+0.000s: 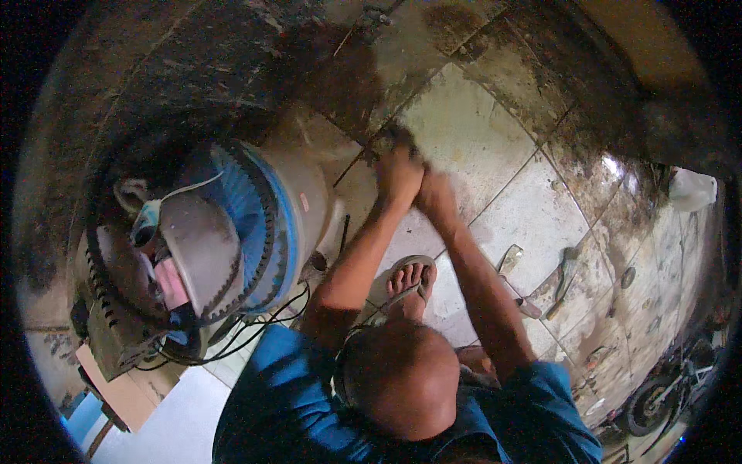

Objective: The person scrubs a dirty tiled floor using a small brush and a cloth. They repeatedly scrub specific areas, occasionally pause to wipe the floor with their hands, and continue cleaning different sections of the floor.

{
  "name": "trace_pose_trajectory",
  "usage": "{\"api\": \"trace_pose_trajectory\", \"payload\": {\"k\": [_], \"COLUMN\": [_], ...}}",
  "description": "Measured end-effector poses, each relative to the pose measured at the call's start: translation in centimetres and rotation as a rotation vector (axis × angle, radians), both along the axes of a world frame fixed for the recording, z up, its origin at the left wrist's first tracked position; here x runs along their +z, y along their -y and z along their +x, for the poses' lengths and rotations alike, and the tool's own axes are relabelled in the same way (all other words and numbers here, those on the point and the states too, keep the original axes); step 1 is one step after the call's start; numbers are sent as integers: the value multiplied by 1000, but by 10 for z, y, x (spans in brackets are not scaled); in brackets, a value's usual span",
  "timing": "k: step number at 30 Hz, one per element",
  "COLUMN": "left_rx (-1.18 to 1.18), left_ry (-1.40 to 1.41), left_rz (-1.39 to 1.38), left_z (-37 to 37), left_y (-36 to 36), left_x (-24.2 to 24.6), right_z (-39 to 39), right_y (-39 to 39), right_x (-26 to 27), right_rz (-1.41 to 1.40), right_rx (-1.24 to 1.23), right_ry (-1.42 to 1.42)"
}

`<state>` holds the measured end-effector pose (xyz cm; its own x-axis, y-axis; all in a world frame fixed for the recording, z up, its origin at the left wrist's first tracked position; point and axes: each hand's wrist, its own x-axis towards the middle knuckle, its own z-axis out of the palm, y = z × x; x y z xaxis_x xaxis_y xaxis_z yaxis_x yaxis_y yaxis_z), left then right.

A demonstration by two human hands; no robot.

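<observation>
My two hands meet low over the tiled floor (475, 127), both blurred. My left hand (399, 174) closes around a small dark object (400, 139), too blurred to name, which shows beyond its fingers. Against its side is my right hand (436, 194); its fingers are hidden or smeared, so its grip cannot be told. A sandalled foot (413, 281) rests on the tiles nearer to me, between my forearms. Right of my right forearm lies a hand tool with a flat blade (511, 259), and beside it a longer tool (561, 287) with a slim handle.
Stacked plastic tubs and baskets, with a blue one (249, 214) among them, crowd the left side. Black cables (255, 336) and a cardboard piece (130, 388) lie near them. At right are a white plastic bag (693, 191) and, lower, a spoked wheel (652, 406). Dark dirt covers many tiles.
</observation>
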<state>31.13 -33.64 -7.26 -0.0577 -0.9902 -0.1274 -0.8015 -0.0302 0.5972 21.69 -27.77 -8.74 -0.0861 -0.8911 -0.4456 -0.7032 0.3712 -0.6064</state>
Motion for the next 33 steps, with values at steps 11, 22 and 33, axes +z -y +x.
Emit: {"api": "trace_pose_trajectory", "payload": {"k": [11,22,33], "left_rx": [-28,40,-282], "left_ry": [49,-6,-565], "left_rz": [-207,194,-111], "left_z": [14,21,-85], "left_y": [78,-18,17], "left_x": [-11,32,49], "right_z": [12,18,-232], "right_y": [80,-8,2], "right_x": [58,21,99], "right_rz": [-44,155,-243], "right_rx": [-14,45,-314], "right_ry": [-31,-102,-481]}}
